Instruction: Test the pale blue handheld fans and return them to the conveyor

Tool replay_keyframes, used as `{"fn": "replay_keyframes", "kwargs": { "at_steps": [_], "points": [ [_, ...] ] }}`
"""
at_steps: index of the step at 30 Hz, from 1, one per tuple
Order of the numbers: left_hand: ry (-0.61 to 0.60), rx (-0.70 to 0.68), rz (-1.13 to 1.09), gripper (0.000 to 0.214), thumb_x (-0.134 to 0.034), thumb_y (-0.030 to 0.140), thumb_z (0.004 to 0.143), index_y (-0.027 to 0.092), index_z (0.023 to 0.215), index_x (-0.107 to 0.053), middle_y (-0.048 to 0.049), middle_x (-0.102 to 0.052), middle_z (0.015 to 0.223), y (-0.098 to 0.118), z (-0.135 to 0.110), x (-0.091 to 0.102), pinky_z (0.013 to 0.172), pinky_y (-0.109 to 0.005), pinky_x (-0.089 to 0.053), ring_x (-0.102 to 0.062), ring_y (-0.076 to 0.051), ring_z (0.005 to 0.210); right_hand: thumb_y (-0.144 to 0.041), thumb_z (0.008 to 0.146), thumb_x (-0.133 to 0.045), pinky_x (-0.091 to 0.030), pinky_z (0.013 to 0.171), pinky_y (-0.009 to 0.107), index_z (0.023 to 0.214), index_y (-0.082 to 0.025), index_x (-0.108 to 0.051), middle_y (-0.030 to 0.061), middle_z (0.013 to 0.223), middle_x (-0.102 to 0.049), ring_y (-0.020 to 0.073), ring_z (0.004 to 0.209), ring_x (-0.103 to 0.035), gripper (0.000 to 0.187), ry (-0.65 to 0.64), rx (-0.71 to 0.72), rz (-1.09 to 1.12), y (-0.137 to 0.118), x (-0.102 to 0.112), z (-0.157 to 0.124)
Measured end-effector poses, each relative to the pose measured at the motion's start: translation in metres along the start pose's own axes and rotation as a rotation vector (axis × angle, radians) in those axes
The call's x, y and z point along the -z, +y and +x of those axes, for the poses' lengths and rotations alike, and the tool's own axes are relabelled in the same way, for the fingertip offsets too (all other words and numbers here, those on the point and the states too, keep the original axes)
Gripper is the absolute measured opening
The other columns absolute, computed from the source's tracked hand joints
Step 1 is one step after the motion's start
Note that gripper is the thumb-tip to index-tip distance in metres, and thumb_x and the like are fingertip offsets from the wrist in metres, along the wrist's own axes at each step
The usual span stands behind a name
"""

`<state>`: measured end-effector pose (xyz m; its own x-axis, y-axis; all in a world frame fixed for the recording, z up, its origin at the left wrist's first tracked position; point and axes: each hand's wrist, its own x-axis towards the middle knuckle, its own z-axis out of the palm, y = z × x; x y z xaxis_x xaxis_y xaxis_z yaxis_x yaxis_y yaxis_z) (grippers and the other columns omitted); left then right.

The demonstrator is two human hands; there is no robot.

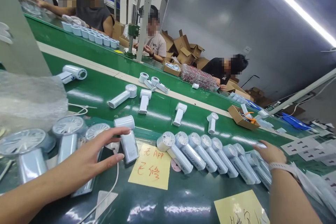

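My left hand is open, its thumb and fingers spread beside a light-blue handheld fan at the near edge of the bench. I cannot tell whether the fingertips touch it. A white cable hangs below that hand. Larger in view at the left lie more fans, one with a round grille. To the right, my right hand reaches over the end of a slanting row of handheld fans. Its visible fingers are stretched out, and nothing shows in them.
Yellow notes with handwriting lie on the bench. Several fans, one a white-blue fan, lie on the green conveyor belt. A cardboard box sits farther right. Co-workers sit across the line, near a lever press.
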<state>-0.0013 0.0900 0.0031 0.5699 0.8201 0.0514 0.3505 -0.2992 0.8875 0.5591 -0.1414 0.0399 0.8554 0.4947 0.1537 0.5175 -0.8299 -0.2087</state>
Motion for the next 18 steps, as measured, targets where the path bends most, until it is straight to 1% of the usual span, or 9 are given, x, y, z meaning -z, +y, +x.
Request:
{"fn": "replay_keyframes", "kwargs": {
  "at_steps": [1, 2, 3, 4, 6, 9, 11, 14, 18],
  "points": [
    [0.045, 0.001, -0.028, 0.051, -0.069, 0.057, 0.079, 0.039, 0.126, -0.065, -0.0027, -0.065, 0.139, 0.000, -0.001, -0.002, 0.106, -0.046, -0.045, -0.062, -0.033, 0.125, -0.047, 0.087, -0.059, -0.048, 0.097, 0.067, 0.111, -0.021, -0.073, 0.0240, 0.116, -0.072, 0.0460, 0.116, -0.065, 0.039, -0.063, 0.016, -0.012, -0.025, -0.008, 0.008],
    [0.088, 0.000, -0.061, 0.049, -0.068, 0.058, 0.079, 0.039, 0.124, -0.066, -0.0023, -0.067, 0.137, 0.001, -0.003, -0.005, 0.107, -0.046, -0.044, -0.064, -0.032, 0.122, -0.041, 0.092, -0.058, -0.051, 0.100, 0.057, 0.112, -0.020, -0.072, 0.0195, 0.119, -0.072, 0.0388, 0.118, -0.065, 0.033, -0.139, 0.063, -0.008, -0.052, -0.018, 0.014],
    [0.125, -0.007, -0.094, 0.047, -0.068, 0.059, 0.080, 0.038, 0.122, -0.067, -0.0027, -0.068, 0.134, 0.001, -0.005, -0.008, 0.108, -0.047, -0.043, -0.065, -0.032, 0.119, -0.038, 0.095, -0.058, -0.053, 0.100, 0.050, 0.116, -0.021, -0.070, 0.0144, 0.123, -0.071, 0.0321, 0.117, -0.066, 0.029, -0.219, 0.118, -0.002, -0.079, -0.030, 0.019],
    [0.147, -0.016, -0.122, 0.047, -0.067, 0.059, 0.080, 0.037, 0.121, -0.067, -0.0035, -0.068, 0.132, 0.000, -0.007, -0.011, 0.108, -0.048, -0.042, -0.065, -0.032, 0.117, -0.037, 0.097, -0.060, -0.055, 0.098, 0.046, 0.121, -0.021, -0.067, 0.0112, 0.126, -0.069, 0.0275, 0.115, -0.066, 0.030, -0.290, 0.170, 0.002, -0.107, -0.042, 0.021],
    [0.145, -0.040, -0.152, 0.047, -0.068, 0.057, 0.080, 0.035, 0.121, -0.067, -0.0062, -0.068, 0.131, -0.004, -0.008, -0.014, 0.106, -0.050, -0.044, -0.066, -0.032, 0.115, -0.037, 0.098, -0.063, -0.057, 0.093, 0.045, 0.127, -0.019, -0.062, 0.0095, 0.129, -0.065, 0.0238, 0.109, -0.067, 0.034, -0.388, 0.224, -0.029, -0.158, -0.065, 0.020],
    [0.089, -0.093, -0.151, 0.048, -0.069, 0.052, 0.081, 0.033, 0.125, -0.064, -0.0086, -0.067, 0.131, -0.013, -0.006, -0.012, 0.103, -0.050, -0.048, -0.066, -0.031, 0.112, -0.035, 0.097, -0.064, -0.058, 0.091, 0.046, 0.128, -0.017, -0.061, 0.0105, 0.129, -0.063, 0.0247, 0.109, -0.066, 0.036, -0.435, 0.234, -0.122, -0.221, -0.088, 0.006],
    [0.025, -0.137, -0.125, 0.049, -0.068, 0.048, 0.082, 0.033, 0.128, -0.062, -0.0090, -0.065, 0.131, -0.017, -0.006, -0.008, 0.102, -0.050, -0.050, -0.066, -0.031, 0.112, -0.036, 0.097, -0.064, -0.058, 0.091, 0.046, 0.128, -0.017, -0.061, 0.0107, 0.130, -0.063, 0.0247, 0.109, -0.066, 0.036, -0.451, 0.256, -0.172, -0.256, -0.097, -0.009],
    [-0.068, -0.155, -0.065, 0.050, -0.067, 0.041, 0.084, 0.031, 0.131, -0.058, -0.0095, -0.061, 0.137, -0.012, -0.008, -0.004, 0.104, -0.050, -0.049, -0.062, -0.030, 0.118, -0.036, 0.097, -0.064, -0.057, 0.092, 0.046, 0.128, -0.017, -0.061, 0.0108, 0.129, -0.064, 0.0246, 0.109, -0.066, 0.036, -0.473, 0.310, -0.232, -0.296, -0.103, -0.038],
    [-0.127, -0.101, -0.086, 0.050, -0.065, 0.036, 0.082, 0.026, 0.130, -0.056, -0.0115, -0.055, 0.143, 0.000, -0.013, -0.004, 0.105, -0.049, -0.048, -0.057, -0.030, 0.125, -0.036, 0.097, -0.064, -0.057, 0.091, 0.046, 0.127, -0.017, -0.062, 0.0105, 0.128, -0.064, 0.0245, 0.109, -0.066, 0.036, -0.455, 0.370, -0.272, -0.325, -0.093, -0.070]
  ]
}}
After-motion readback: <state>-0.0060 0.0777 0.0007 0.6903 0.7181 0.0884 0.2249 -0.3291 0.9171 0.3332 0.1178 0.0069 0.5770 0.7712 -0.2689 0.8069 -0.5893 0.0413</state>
